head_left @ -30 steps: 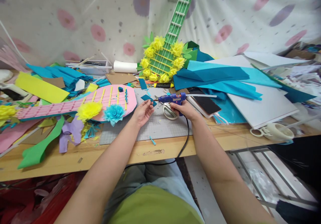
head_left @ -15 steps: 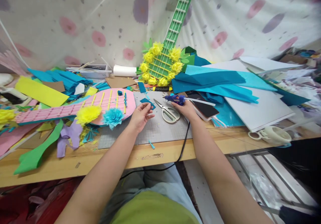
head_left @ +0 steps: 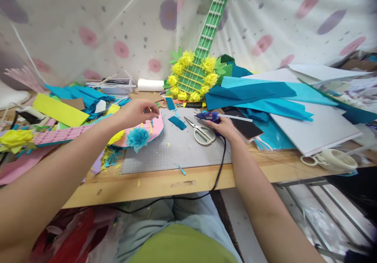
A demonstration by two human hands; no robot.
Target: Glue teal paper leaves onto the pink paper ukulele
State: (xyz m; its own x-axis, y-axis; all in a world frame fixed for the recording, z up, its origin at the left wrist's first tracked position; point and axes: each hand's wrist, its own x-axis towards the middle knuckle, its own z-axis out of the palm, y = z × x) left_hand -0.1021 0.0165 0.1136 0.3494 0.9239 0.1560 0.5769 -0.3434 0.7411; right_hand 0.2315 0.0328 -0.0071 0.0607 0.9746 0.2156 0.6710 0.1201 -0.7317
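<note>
My right hand (head_left: pixel 224 126) is closed round a blue glue gun (head_left: pixel 207 116) whose black cord runs off the table edge. My left hand (head_left: pixel 136 112) hovers over the body of the pink paper guitar (head_left: pixel 59 134), fingers curled in a pinch; what they hold, if anything, is too small to see. A teal paper piece (head_left: pixel 177 122) lies on the grey cutting mat (head_left: pixel 173 149) between my hands. A turquoise paper flower (head_left: pixel 138 137) sits on the pink guitar below my left hand. Scissors (head_left: pixel 201 131) lie on the mat beside my right hand.
A green paper guitar (head_left: pixel 203 46) with yellow flowers leans on the back cloth. Teal and blue paper sheets (head_left: pixel 256 94) and white boards (head_left: pixel 312 125) cover the right side. A phone (head_left: pixel 246 127) lies beside my right hand. A white cup (head_left: pixel 332 160) sits near the right edge. Paper scraps fill the left.
My left hand let go of the teal paper piece, which now lies on the mat, and moved left over the pink guitar body. My right hand with the glue gun stayed put.
</note>
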